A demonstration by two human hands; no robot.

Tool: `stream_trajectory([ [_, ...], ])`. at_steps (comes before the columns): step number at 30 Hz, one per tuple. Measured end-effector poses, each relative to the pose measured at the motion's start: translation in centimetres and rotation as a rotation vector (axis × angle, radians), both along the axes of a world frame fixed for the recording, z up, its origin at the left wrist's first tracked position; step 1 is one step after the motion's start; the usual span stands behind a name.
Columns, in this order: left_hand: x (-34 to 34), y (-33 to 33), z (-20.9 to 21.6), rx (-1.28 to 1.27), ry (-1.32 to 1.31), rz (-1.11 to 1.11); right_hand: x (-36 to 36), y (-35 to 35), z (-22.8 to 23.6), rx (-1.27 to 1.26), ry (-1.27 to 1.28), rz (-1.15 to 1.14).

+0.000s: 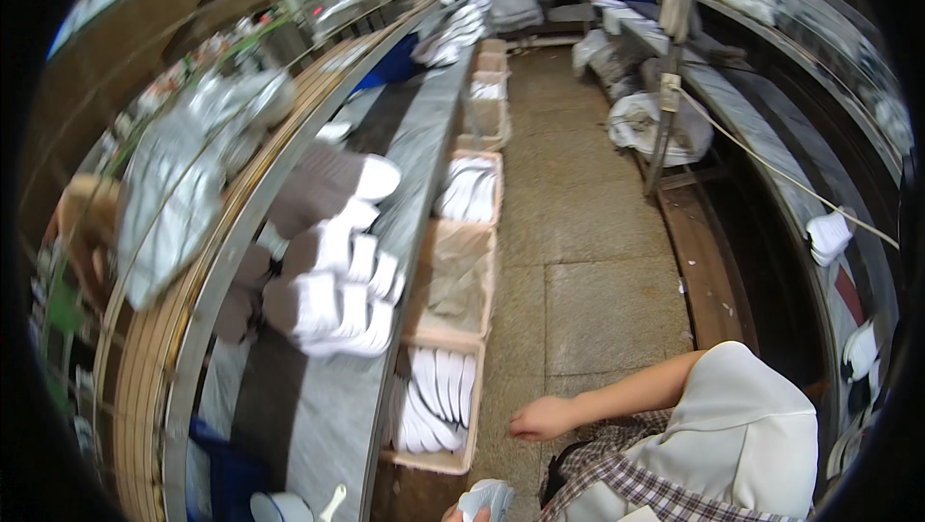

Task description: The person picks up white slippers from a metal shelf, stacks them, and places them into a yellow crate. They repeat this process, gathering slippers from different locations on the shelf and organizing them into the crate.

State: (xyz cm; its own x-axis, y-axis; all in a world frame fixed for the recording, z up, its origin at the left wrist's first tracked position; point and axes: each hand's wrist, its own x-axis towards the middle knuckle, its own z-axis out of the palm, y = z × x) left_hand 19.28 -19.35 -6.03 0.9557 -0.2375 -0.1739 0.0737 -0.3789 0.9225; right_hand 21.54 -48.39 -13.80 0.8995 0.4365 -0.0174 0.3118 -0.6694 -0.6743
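At the lower edge my left hand (454, 514), mostly cut off, grips a white, ridged piece shaped like a shoe sole (488, 497). My right forearm reaches across from a white sleeve, over a plaid apron (617, 469). Its end, my right hand (541, 418), hangs above the floor with fingers curled and no object visible in it. Just left of the hands is a pink bin (469, 459) of white, curved pieces (429, 397) standing side by side. Stacks of brown and white pieces (337, 281) rest on the metal bench (337, 426).
More pink bins (493, 276) line the bench's foot, one containing a crumpled clear bag (458, 276). Plastic-wrapped bundles (173, 195) lie on the left rack. A tiled aisle (597, 291) runs ahead. Along the right stand a post (665, 117), a plastic sack (665, 127) and another bench.
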Motion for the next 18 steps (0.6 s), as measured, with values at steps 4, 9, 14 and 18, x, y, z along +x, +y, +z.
stream_trajectory([
  [4,4.4,-8.2,-0.9,-0.062,0.037,-0.25,-5.1,-10.4,-0.3,-0.041,0.003,-0.427],
  [9,7.9,-23.1,-1.8,-0.036,0.035,-0.46,-11.2,-22.4,-2.6,-0.031,0.023,-0.793],
  [14,8.0,-41.0,-1.0,-0.195,0.193,-0.599,-17.9,-33.6,-2.7,-0.049,0.065,-1.045],
  [18,9.7,-52.0,0.2,-0.096,-0.12,-0.871,-20.7,-42.0,-1.5,-0.112,0.204,-1.203],
])
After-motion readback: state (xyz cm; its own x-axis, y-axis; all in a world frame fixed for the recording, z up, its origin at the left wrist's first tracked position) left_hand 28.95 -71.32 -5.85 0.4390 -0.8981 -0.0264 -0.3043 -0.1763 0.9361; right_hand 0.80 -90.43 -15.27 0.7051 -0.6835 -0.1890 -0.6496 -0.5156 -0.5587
